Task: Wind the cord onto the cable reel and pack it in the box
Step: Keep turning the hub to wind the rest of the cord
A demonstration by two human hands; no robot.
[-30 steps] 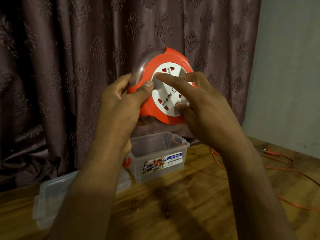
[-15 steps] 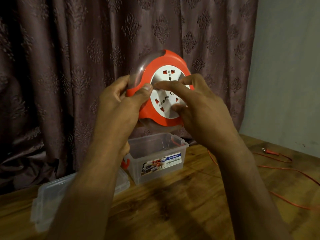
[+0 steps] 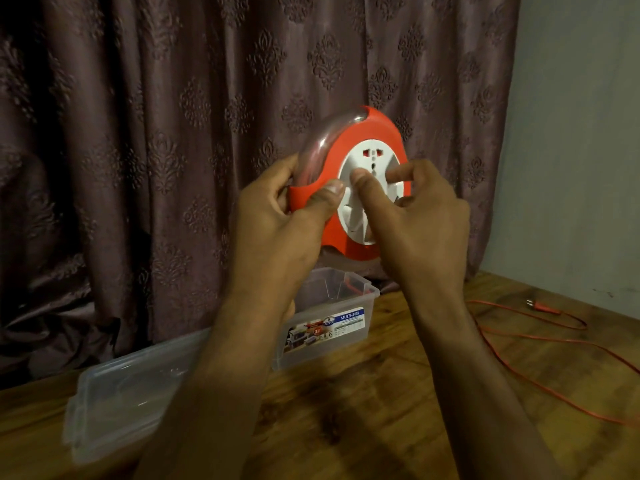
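I hold an orange cable reel [image 3: 377,131] with a clear rim and a white socket face upright in the air, above the box. My left hand [image 3: 277,230] grips its left edge, thumb on the orange front. My right hand [image 3: 415,220] pinches the white centre disc with thumb and fingers. The orange cord [image 3: 554,386] trails loose over the wooden table [image 3: 381,410] at the right, its plug [image 3: 540,306] lying near the wall. A clear plastic box [image 3: 332,323] with a "MULTI-BOX" label stands open below the reel.
The box's clear lid [image 3: 131,386] lies flat on the table at the left. A dark patterned curtain [image 3: 173,133] hangs behind the table. A pale wall [image 3: 581,150] closes the right side.
My right hand has turned on the white disc, its fingers shifting from the upper left toward the centre and right. The socket face has rotated. My left hand keeps its grip.
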